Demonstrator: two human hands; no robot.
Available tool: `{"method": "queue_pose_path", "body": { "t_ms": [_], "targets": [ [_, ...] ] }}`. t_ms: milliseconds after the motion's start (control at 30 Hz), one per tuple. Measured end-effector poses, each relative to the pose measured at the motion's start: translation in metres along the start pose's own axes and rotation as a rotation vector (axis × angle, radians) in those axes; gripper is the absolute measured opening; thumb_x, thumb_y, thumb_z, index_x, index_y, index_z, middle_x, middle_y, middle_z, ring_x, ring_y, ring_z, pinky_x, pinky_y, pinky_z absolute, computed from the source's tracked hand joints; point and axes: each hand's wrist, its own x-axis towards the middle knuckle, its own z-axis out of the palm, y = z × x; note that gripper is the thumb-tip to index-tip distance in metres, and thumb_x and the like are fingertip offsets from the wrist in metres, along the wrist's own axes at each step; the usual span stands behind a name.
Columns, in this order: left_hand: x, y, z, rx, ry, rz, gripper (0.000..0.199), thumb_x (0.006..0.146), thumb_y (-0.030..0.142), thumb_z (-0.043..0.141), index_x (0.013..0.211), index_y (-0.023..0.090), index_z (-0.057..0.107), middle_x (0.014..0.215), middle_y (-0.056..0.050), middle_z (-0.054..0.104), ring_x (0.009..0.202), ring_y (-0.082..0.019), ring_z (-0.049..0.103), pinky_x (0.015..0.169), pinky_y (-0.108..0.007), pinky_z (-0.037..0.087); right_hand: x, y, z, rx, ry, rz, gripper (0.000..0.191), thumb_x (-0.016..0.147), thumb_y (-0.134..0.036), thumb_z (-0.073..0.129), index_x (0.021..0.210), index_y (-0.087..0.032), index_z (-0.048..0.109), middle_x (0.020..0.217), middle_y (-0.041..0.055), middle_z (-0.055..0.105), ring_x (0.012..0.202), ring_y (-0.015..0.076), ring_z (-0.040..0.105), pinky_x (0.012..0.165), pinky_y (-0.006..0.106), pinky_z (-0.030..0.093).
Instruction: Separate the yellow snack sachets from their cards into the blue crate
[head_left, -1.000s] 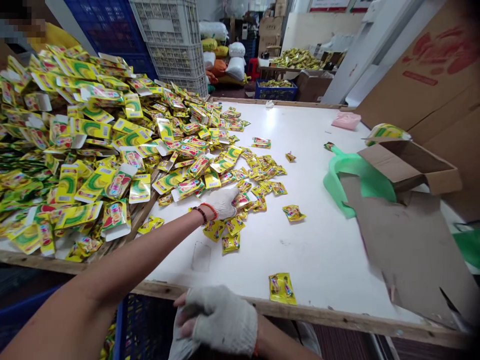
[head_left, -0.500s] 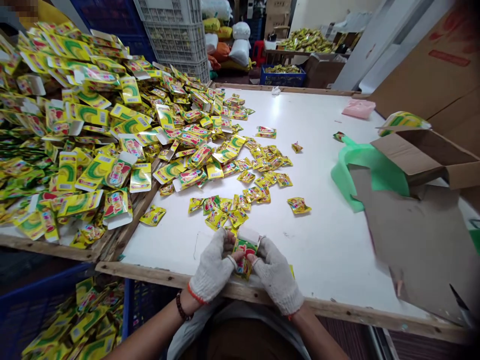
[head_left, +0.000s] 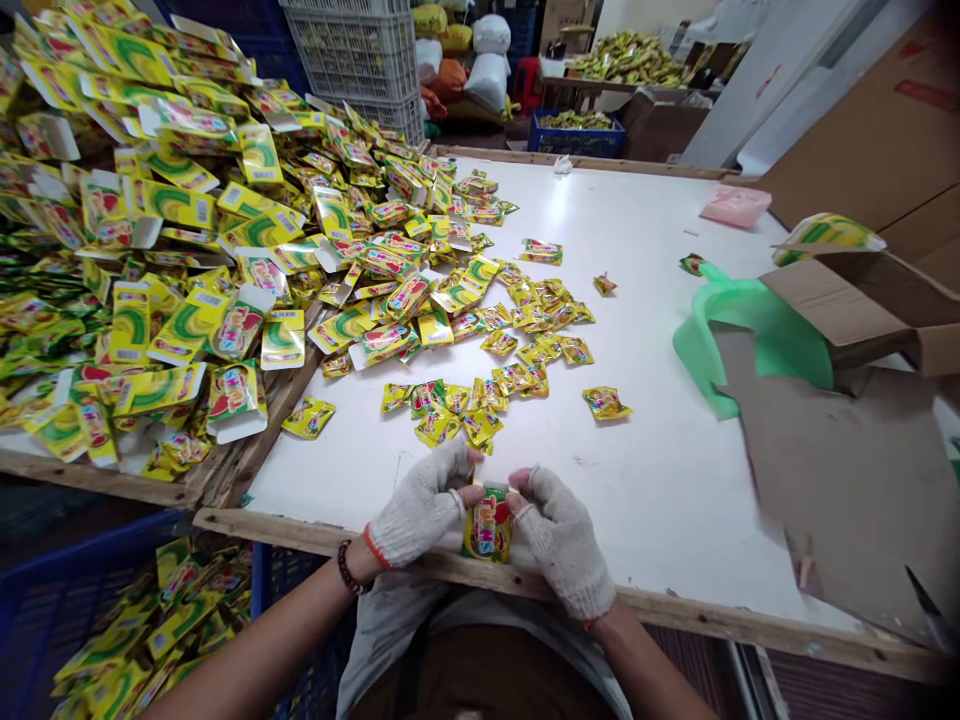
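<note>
Small pack pinched between two gloved hands

The left hand [head_left: 420, 505], in a white knitted glove with bare fingertips, grips the upper left corner of a small yellow-green pack [head_left: 489, 530] between thumb and fingers. The right hand [head_left: 566, 545], gloved likewise, pinches the upper right corner. The pack is directly between the two hands, its lettered face up, near the wooden edge of the white counter [head_left: 660, 490].

Just beyond the left hand lies a loose group of yellow sachets [head_left: 487, 393]; a single sachet [head_left: 309, 418] sits farther to its left. Past that, to the far left, rises a big heap of printed boxes [head_left: 282, 340]. Below and left of the left hand is a blue crate [head_left: 37, 640] of similar packs. Well to the right of the right hand are a grey-brown cardboard sheet [head_left: 862, 490] and a green dustpan [head_left: 694, 345].
</note>
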Motion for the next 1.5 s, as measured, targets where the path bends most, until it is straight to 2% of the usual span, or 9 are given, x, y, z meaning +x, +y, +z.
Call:
{"method": "queue_pose_path", "body": {
  "t_ms": [100, 200, 400, 800, 1100, 1200, 1400, 1467, 1500],
  "targets": [
    [0.004, 0.001, -0.003, 0.006, -0.064, -0.002, 0.028, 0.078, 0.027, 0.058, 0.103, 0.016, 0.052, 0.086, -0.003, 0.059, 0.077, -0.014, 0.055, 0.070, -0.025, 0.044, 0.003, -0.002, -0.002, 0.051, -0.052, 0.023, 0.030, 0.080, -0.026, 0.053, 0.109, -0.018, 0.055, 0.095, 0.0056, 0.067, 0.086, 0.0183, 0.063, 0.075, 0.029, 0.053],
    [0.004, 0.008, -0.007, 0.214, -0.071, 0.037, 0.014, 0.078, 0.027, 0.057, 0.077, 0.013, 0.059, 0.077, -0.002, 0.059, 0.074, -0.014, 0.053, 0.069, -0.024, 0.042, 0.003, -0.006, -0.005, -0.078, -0.079, -0.034, 0.018, 0.082, -0.026, 0.052, 0.093, -0.018, 0.064, 0.090, 0.0049, 0.068, 0.083, 0.0184, 0.063, 0.075, 0.029, 0.051],
    [0.007, 0.017, -0.015, 0.351, -0.142, 0.075, 0.027, 0.083, 0.029, 0.049, 0.064, 0.013, 0.057, 0.063, 0.003, 0.050, 0.063, -0.010, 0.045, 0.058, -0.020, 0.034, 0.005, -0.016, -0.009, -0.174, -0.090, -0.089, 0.020, 0.084, -0.030, 0.051, 0.086, -0.019, 0.068, 0.081, 0.0033, 0.070, 0.074, 0.0172, 0.063, 0.067, 0.026, 0.050],
    [0.007, 0.024, -0.020, 0.361, -0.220, 0.103, 0.022, 0.083, 0.028, 0.052, 0.072, 0.011, 0.061, 0.065, 0.002, 0.053, 0.064, -0.010, 0.047, 0.058, -0.019, 0.035, 0.011, -0.022, -0.014, -0.242, -0.102, -0.113, 0.018, 0.083, -0.026, 0.052, 0.081, -0.017, 0.068, 0.074, 0.0013, 0.069, 0.066, 0.0140, 0.062, 0.063, 0.022, 0.050],
    [-0.018, 0.011, -0.018, 0.599, -0.274, 0.432, 0.023, 0.088, 0.023, 0.042, 0.079, 0.013, 0.061, 0.075, -0.004, 0.053, 0.071, -0.013, 0.048, 0.064, -0.023, 0.037, -0.005, -0.004, -0.023, -0.272, -0.237, -0.554, 0.036, 0.079, -0.010, 0.048, 0.110, -0.022, 0.063, 0.105, 0.0072, 0.067, 0.092, 0.0159, 0.064, 0.077, 0.026, 0.053],
    [-0.002, 0.027, -0.027, 0.592, -0.297, 0.394, 0.028, 0.088, 0.030, 0.043, 0.074, 0.014, 0.060, 0.077, -0.004, 0.056, 0.074, -0.014, 0.051, 0.068, -0.023, 0.039, -0.004, 0.001, -0.020, -0.271, -0.195, -0.522, 0.035, 0.077, -0.008, 0.046, 0.106, -0.020, 0.063, 0.096, 0.0074, 0.067, 0.085, 0.0166, 0.064, 0.074, 0.028, 0.054],
    [0.081, 0.055, -0.046, 0.874, 0.067, 0.239, 0.028, 0.082, 0.039, 0.048, 0.098, 0.018, 0.057, 0.084, -0.004, 0.061, 0.074, -0.016, 0.056, 0.065, -0.025, 0.042, 0.008, -0.007, 0.007, 0.048, 0.025, 0.035, 0.022, 0.082, -0.029, 0.052, 0.099, -0.016, 0.060, 0.089, 0.0073, 0.068, 0.075, 0.0182, 0.065, 0.066, 0.029, 0.056],
    [0.112, 0.055, -0.043, 1.009, 0.149, 0.128, 0.037, 0.077, 0.046, 0.052, 0.101, 0.018, 0.054, 0.086, -0.006, 0.063, 0.074, -0.019, 0.058, 0.064, -0.026, 0.042, 0.000, -0.020, 0.031, 0.134, -0.042, 0.039, 0.024, 0.084, -0.031, 0.050, 0.101, -0.018, 0.060, 0.091, 0.0055, 0.069, 0.077, 0.0172, 0.065, 0.068, 0.027, 0.055],
    [0.126, 0.053, -0.040, 1.066, 0.173, 0.076, 0.042, 0.074, 0.048, 0.055, 0.103, 0.018, 0.053, 0.087, -0.008, 0.063, 0.075, -0.021, 0.059, 0.064, -0.028, 0.043, -0.007, -0.028, 0.045, 0.127, -0.189, -0.025, 0.022, 0.084, -0.030, 0.051, 0.099, -0.020, 0.063, 0.091, 0.0033, 0.069, 0.081, 0.0163, 0.065, 0.072, 0.025, 0.054]
  ]
}}
